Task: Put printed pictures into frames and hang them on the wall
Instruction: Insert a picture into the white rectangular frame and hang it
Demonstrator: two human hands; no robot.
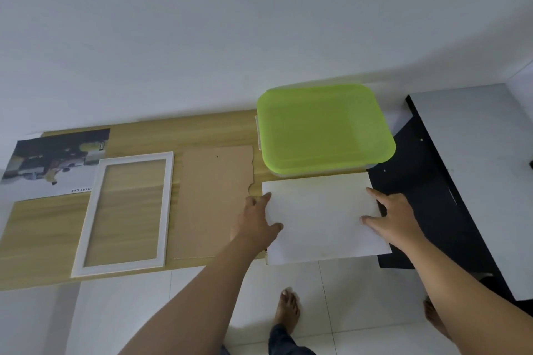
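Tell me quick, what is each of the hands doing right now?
Left hand: gripping the left edge of the white sheet.
Right hand: fingers spread on the sheet's right edge; a true grip cannot be told.

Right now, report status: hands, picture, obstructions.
Both hands, left and right, gripping white sheet by its side edges. White frame empty, backing board beside it. Green-lidded box behind sheet.

Bright, even, diffuse light; soft faint shadows under both hands; slightly soft focus; edges bow, wide-angle.
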